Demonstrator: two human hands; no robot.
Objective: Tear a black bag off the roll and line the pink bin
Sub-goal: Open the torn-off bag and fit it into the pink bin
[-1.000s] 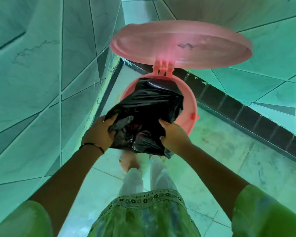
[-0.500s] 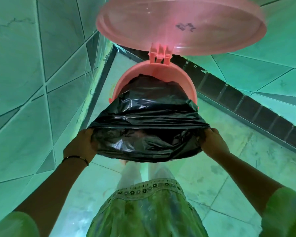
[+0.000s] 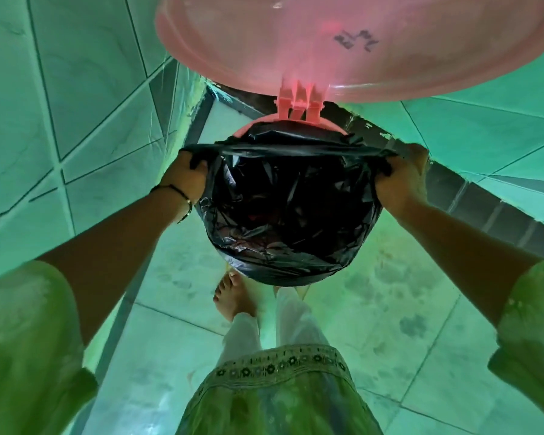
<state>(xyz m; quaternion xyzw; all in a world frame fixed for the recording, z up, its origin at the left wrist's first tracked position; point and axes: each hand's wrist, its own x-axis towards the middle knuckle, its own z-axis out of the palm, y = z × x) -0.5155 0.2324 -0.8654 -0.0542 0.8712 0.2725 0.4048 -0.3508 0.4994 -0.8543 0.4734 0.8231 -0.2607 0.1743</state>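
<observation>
Green-tinted wall tiles (image 3: 76,89) and a pale tiled floor (image 3: 390,293) close in a corner, where the pink bin (image 3: 291,122) stands with its lid (image 3: 358,42) hinged up.

From the head camera, the black bag (image 3: 286,221) already sits in the bin and hides nearly all of it; only a thin arc of pink rim shows at the back by the hinge. The left hand (image 3: 186,177) grips the bag's mouth on one side and the right hand (image 3: 402,180) grips it on the other, fingers (image 3: 387,169) curled tight into bunched plastic, stretching the far edge taut across the back. The near edge looks folded over the front rim.

Risks, as I judge them: the film is thin and pulled hard, so more outward tension could split it at either grip. If one side is let go before the edge hooks under the rim, the mouth may slip back inside. The raised lid hangs right above the hands and could drop onto them.

Inside the bag I see only crumpled black folds; reddish glints deep down may be the bin showing through, though the dark makes that hard to tell.
</observation>
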